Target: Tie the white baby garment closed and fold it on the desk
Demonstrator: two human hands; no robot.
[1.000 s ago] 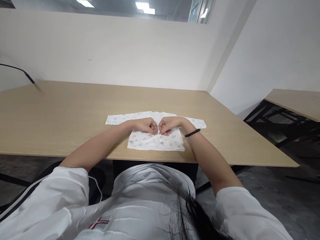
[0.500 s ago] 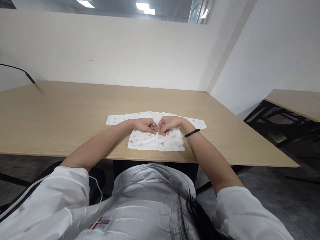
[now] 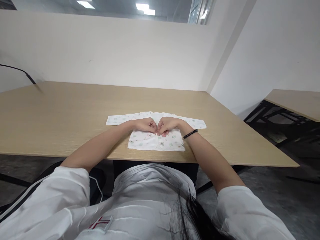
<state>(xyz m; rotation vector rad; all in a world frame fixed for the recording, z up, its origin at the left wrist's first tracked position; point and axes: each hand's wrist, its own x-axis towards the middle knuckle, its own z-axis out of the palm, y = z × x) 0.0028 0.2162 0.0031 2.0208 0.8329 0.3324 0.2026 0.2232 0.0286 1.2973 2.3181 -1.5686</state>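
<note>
A small white baby shirt [image 3: 142, 142] with a pale green and pink print lies spread on the table, its long sleeves stretched out to both sides and its hem toward me. My left hand [image 3: 147, 125] is closed in a pinch at the middle of the front, on the left front edge. Right beside it my right hand [image 3: 167, 125], above a black beaded bracelet, pinches the other front edge. The two sets of fingertips nearly touch at the shirt's centre line. Any fastener between them is hidden by the fingers.
The shirt is near the front edge of a wide wooden table [image 3: 82, 103]. A white wall [image 3: 125, 53] stands behind it. A thin black cable [image 3: 30, 78] comes in at the far left corner. Another table [image 3: 297, 101] stands to the right.
My right hand and wrist have shifted slightly left, bringing its fingertips closer to the left hand's. The shirt lies where it was.
</note>
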